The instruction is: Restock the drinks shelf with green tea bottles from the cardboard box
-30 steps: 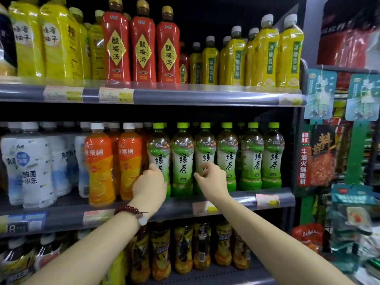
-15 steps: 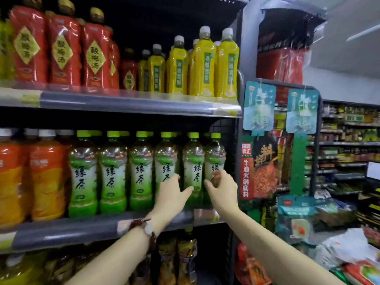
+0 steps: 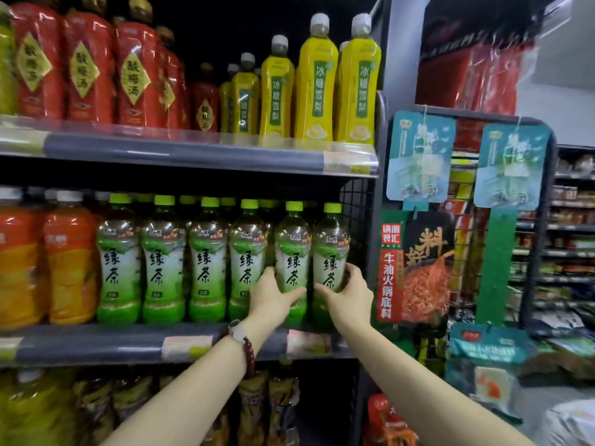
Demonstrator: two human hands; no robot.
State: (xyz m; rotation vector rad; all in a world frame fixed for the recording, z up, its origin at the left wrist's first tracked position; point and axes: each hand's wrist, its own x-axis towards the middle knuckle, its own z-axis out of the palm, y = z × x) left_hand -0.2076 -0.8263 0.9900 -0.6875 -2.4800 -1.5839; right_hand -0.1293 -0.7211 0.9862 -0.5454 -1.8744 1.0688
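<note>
Both grips are on the front row of green tea bottles on the middle shelf (image 3: pixel 96 344): the left hand (image 3: pixel 269 299) curls round the lower body of the second green tea bottle from the right (image 3: pixel 292 252), and the right hand (image 3: pixel 346 296) wraps the rightmost green tea bottle (image 3: pixel 331 249) beside the wire side panel (image 3: pixel 355 214). Four more green tea bottles (image 3: pixel 161 262) stand upright to the left, then orange juice bottles (image 3: pixel 69 262). Yellow pear drink bottles (image 3: pixel 317 82) and red plum drink bottles (image 3: pixel 133 75) stand on the upper shelf (image 3: pixel 180 156).

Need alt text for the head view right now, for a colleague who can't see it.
Two bare hands grip the two rightmost green tea bottles in the middle shelf's front row: left hand on one, right hand on the end bottle. Orange drinks stand left.
</note>
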